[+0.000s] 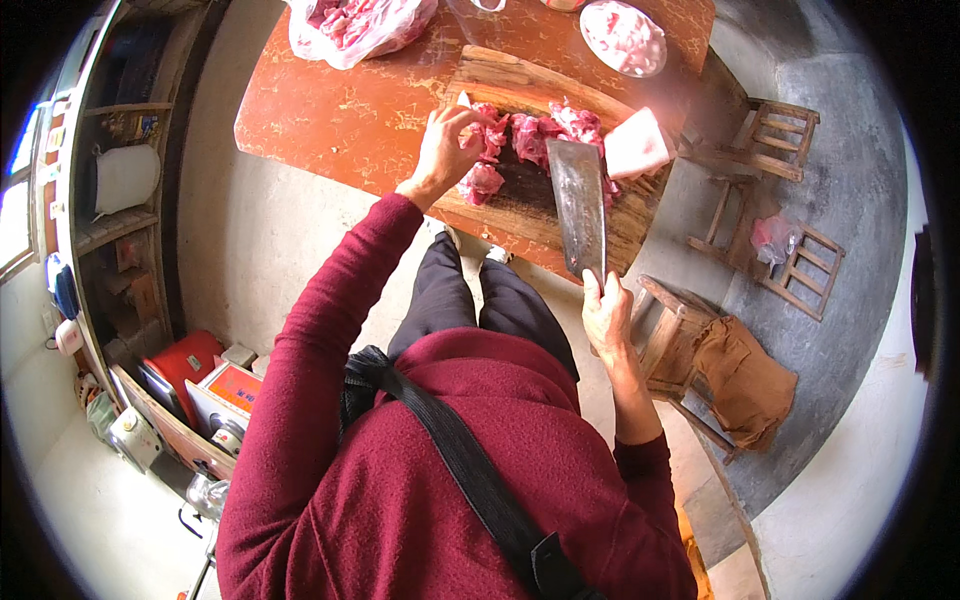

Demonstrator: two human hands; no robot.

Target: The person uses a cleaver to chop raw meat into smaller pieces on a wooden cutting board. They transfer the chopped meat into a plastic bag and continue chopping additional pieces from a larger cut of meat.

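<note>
My right hand (608,318) grips a cleaver (577,205), its broad dark blade slanting up and away over a wooden cutting board (625,235). The fingers of my left hand (447,150) are curled against a piece of raw red meat (492,142) near the board's left side. More chunks of raw meat (535,138) lie in the middle of the board, just beyond the blade's tip. A smaller meat piece (481,184) sits below my left fingers. Right of the blade is a large pale slab (638,146) that looks like fat or skin.
The board rests on a reddish-brown table (320,120). A plastic bag of meat (365,25) stands at the far left, a bowl of pale pieces (622,38) at the far right. Wooden stools (780,135) and a brown cloth (745,380) are to the right, shelves (125,225) to the left.
</note>
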